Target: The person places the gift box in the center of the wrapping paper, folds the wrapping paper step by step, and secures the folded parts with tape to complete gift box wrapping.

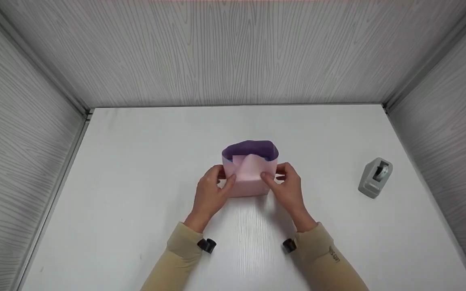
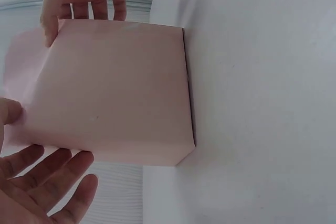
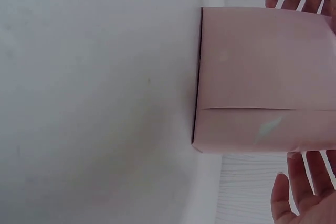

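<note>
Pink wrapping paper [image 1: 251,184], purple on its inner side [image 1: 253,146], stands as a box-shaped wrap on the white table, its top end gaping. A bit of blue shows inside; the contents are otherwise hidden. At its left side my left hand [image 1: 210,194] holds it, thumb on the front face and fingers along the side. My right hand [image 1: 290,192] grips the right side the same way. The front top edge bends inward in a peak between the thumbs. In the right wrist view, a shiny patch like clear tape [image 3: 270,128] lies near a seam.
A grey tape dispenser [image 1: 375,178] with a roll in it sits at the right of the white table [image 1: 148,161]. Grey wood-grain panels [image 1: 233,52] rise behind the table and at both sides.
</note>
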Demonstrator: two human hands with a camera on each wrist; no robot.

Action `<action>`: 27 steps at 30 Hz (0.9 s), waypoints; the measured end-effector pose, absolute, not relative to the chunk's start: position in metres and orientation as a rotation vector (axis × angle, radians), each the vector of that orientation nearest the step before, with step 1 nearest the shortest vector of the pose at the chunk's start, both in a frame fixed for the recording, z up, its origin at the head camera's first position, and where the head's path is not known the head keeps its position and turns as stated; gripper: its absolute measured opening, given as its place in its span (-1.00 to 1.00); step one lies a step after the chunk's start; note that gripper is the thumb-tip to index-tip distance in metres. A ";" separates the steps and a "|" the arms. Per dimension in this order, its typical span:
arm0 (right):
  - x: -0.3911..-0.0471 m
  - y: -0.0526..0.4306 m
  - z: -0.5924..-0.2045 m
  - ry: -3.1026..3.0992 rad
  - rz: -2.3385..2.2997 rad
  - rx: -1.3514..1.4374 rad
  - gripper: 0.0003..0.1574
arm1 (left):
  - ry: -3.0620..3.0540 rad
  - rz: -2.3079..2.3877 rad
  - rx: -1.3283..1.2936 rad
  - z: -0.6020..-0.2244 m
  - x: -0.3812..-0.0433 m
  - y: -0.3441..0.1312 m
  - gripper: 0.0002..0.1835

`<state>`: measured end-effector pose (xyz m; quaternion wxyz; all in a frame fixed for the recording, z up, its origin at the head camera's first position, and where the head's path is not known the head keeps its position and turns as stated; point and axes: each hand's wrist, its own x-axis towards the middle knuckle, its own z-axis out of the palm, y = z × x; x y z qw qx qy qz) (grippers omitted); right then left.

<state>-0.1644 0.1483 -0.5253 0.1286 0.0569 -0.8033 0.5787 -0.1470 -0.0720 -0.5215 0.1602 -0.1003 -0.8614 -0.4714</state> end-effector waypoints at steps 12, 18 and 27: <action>-0.164 0.133 -0.519 -2.365 1.567 -0.042 -0.60 | -2.494 -1.216 -0.118 -0.515 -0.154 -0.062 -0.77; -0.164 0.128 -0.517 -2.372 1.519 -0.064 -0.61 | -2.487 -1.103 -0.064 -0.511 -0.157 -0.058 -0.81; -0.167 0.124 -0.513 -2.418 1.432 -0.178 -0.63 | -2.540 -1.031 0.007 -0.505 -0.161 -0.055 -0.84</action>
